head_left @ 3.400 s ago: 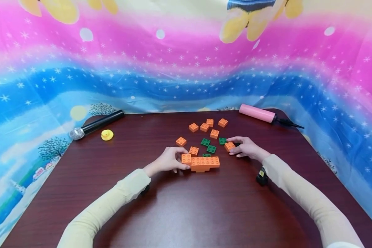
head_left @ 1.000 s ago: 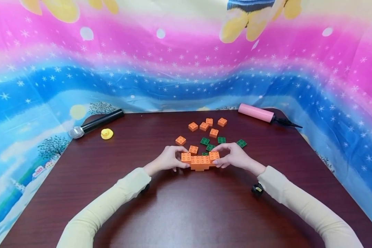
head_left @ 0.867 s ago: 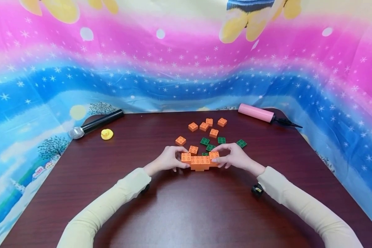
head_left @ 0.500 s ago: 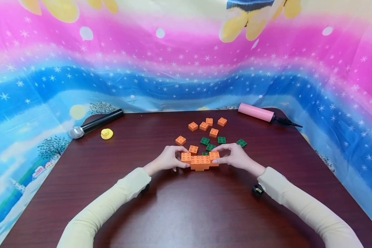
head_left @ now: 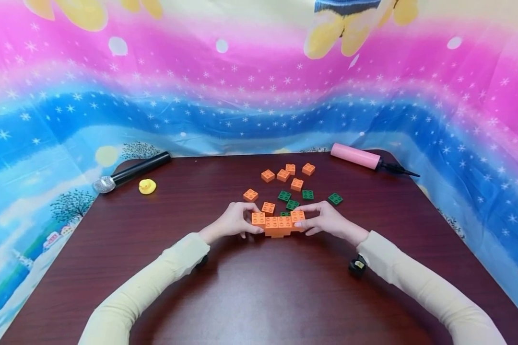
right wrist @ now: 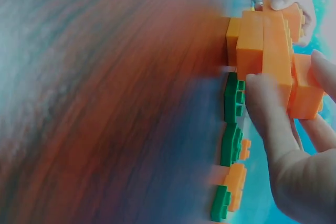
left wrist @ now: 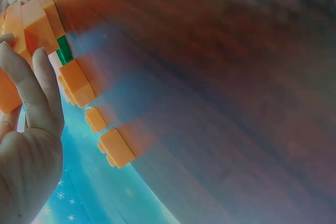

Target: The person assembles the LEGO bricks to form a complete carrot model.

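Note:
A stepped build of orange toy building bricks (head_left: pixel 278 225) stands near the middle of the table, narrow at its base and wider above. My left hand (head_left: pixel 234 220) grips its left end, thumb in front and fingers behind, at a raised orange brick (head_left: pixel 258 218). On the right end sits another raised orange brick (head_left: pixel 298 216), pinched between the thumb and fingers of my right hand (head_left: pixel 329 219). In the right wrist view, this end brick (right wrist: pixel 307 87) rests against the studded top of the build, and a fingertip touches the layer below.
Behind the build lie several loose orange bricks (head_left: pixel 297 184) and several green bricks (head_left: pixel 284 195), one partly hidden by it. A microphone (head_left: pixel 134 172) and a yellow rubber duck (head_left: pixel 147 186) lie at left. A pink hand pump (head_left: pixel 356 156) lies at the back right.
My right hand has brought an orange brick leftward from beside the green bricks onto the build's right end. A green brick shows at the right where that hand was. My left hand has kept its grip.

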`<action>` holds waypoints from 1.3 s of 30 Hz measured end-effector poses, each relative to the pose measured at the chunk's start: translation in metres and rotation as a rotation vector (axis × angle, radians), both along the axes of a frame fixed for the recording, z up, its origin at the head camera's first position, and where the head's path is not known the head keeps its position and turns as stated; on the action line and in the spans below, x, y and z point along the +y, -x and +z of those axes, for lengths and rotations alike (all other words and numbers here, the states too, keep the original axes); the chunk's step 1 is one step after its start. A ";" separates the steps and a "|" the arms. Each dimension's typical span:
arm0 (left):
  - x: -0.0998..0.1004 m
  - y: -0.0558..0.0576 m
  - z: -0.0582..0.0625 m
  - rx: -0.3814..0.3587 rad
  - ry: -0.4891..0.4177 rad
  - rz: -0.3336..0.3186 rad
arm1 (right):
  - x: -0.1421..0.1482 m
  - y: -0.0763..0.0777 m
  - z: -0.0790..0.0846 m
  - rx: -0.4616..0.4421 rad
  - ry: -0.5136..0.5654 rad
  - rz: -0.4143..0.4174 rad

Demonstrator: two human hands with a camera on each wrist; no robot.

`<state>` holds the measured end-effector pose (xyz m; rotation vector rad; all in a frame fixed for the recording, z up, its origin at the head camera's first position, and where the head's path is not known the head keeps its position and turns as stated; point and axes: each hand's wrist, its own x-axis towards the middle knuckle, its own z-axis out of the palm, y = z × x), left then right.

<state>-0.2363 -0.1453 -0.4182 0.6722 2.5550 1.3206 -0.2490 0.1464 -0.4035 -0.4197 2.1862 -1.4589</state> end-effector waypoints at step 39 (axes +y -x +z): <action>-0.020 0.005 0.007 -0.043 0.036 -0.116 | -0.002 0.000 -0.001 -0.004 -0.012 -0.011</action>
